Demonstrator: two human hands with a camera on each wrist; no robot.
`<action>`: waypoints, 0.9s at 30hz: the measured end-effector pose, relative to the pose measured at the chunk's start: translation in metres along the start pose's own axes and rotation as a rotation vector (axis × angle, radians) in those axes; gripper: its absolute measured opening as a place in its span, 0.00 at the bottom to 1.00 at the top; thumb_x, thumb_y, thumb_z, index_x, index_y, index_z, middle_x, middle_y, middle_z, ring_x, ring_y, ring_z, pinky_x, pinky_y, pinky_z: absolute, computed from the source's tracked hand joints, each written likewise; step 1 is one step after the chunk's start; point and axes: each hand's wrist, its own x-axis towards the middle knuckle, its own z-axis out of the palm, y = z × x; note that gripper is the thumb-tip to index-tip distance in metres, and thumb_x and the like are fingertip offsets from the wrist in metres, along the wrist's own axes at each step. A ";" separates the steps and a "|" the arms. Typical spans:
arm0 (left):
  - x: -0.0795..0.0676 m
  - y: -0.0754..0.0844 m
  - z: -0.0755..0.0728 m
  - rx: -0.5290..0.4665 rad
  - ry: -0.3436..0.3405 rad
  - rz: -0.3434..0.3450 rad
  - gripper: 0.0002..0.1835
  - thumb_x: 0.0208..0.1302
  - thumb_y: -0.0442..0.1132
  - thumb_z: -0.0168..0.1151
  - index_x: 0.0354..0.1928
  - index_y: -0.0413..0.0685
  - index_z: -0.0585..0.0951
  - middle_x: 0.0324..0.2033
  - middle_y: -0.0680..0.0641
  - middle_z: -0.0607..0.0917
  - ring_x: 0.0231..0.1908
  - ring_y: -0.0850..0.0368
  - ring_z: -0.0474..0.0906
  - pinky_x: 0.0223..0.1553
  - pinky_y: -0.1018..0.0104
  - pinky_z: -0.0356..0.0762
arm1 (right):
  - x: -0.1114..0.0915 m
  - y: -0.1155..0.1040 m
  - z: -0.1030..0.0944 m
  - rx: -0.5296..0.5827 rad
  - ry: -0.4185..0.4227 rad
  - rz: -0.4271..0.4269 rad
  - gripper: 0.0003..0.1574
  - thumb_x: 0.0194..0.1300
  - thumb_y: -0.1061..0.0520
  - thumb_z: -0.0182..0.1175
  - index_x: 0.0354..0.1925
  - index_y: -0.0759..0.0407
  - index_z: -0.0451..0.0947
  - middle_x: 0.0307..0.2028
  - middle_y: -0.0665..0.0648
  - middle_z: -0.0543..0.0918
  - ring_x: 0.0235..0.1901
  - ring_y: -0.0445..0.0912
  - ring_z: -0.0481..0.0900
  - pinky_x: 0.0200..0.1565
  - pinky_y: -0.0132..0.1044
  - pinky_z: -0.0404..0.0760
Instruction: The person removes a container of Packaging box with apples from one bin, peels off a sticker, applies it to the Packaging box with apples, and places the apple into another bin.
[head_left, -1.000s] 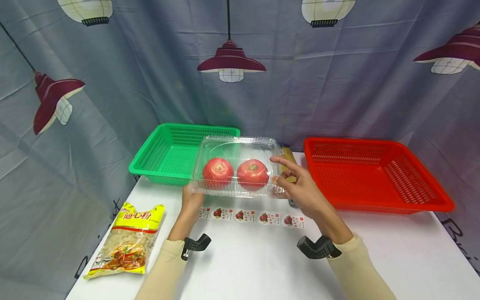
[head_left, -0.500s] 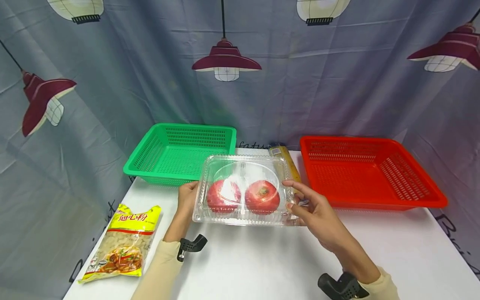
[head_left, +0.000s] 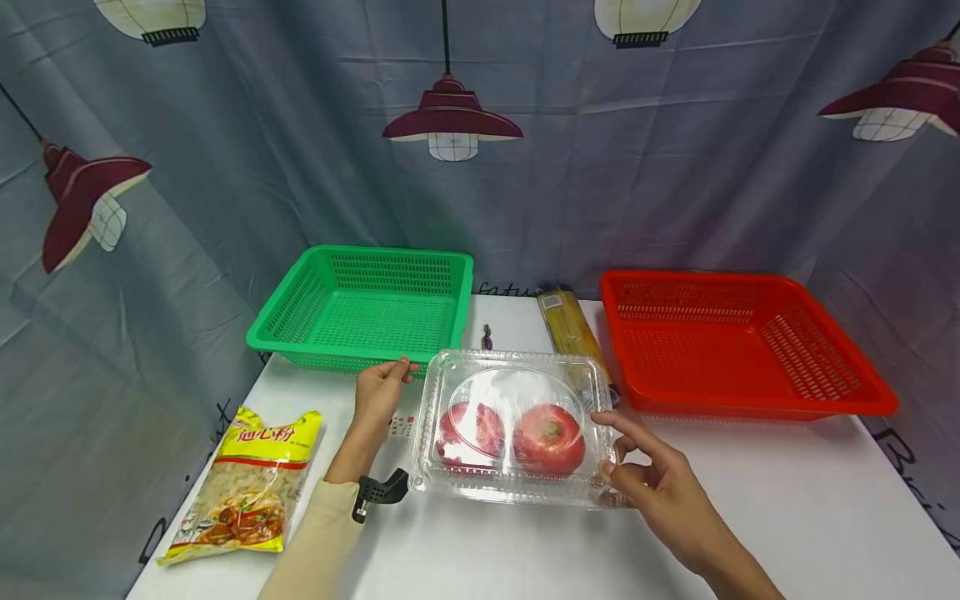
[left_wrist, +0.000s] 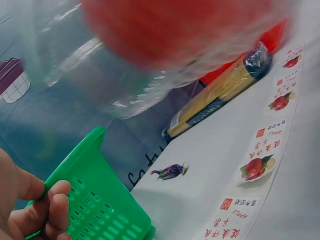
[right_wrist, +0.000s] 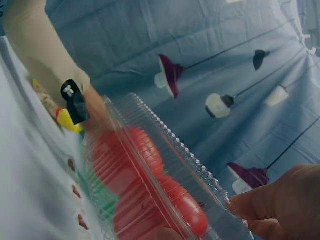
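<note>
In the head view, my right hand (head_left: 667, 492) pinches the right edge of a clear plastic clamshell box (head_left: 517, 358), thumb near the front and a finger along the side. Two red apples (head_left: 549, 442) sit side by side inside under the clear lid. The box is tilted above the white table. My left hand (head_left: 378, 400) is off the box's left side, thumb against curled fingers, overlapping the front of the green basket (left_wrist: 110, 195) in the left wrist view. Nothing shows between those fingers.
A strip of apple stickers (left_wrist: 260, 165) lies under the box. Behind are a purple-wrapped candy (head_left: 487, 337), a yellow noodle packet (head_left: 568, 321) and a red basket (head_left: 750, 400). A macaroni bag (head_left: 255, 483) lies at left.
The box has come down and to the right, nearer me, in my right hand. My left hand has let go of its left side and stays near the green basket.
</note>
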 end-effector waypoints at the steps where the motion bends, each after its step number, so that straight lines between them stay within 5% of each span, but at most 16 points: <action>1: 0.000 0.000 0.000 -0.002 -0.002 -0.001 0.18 0.74 0.43 0.54 0.41 0.34 0.85 0.30 0.45 0.80 0.44 0.49 0.70 0.44 0.58 0.59 | -0.003 0.002 -0.001 0.000 0.001 0.002 0.32 0.68 0.69 0.58 0.68 0.56 0.66 0.41 0.69 0.63 0.31 0.55 0.84 0.36 0.47 0.84; 18: 0.003 0.000 0.001 -0.028 -0.006 -0.019 0.19 0.74 0.42 0.54 0.43 0.30 0.84 0.32 0.41 0.81 0.45 0.44 0.70 0.43 0.59 0.58 | -0.028 0.030 -0.002 -0.036 0.023 0.215 0.36 0.67 0.62 0.62 0.71 0.52 0.65 0.44 0.66 0.66 0.28 0.54 0.82 0.36 0.43 0.84; 27: 0.002 0.002 0.000 -0.023 -0.012 -0.033 0.19 0.74 0.42 0.54 0.44 0.28 0.83 0.31 0.44 0.81 0.47 0.41 0.70 0.42 0.59 0.57 | -0.036 0.050 0.001 -0.035 -0.011 0.106 0.34 0.67 0.66 0.60 0.69 0.57 0.66 0.41 0.66 0.66 0.18 0.57 0.78 0.34 0.43 0.84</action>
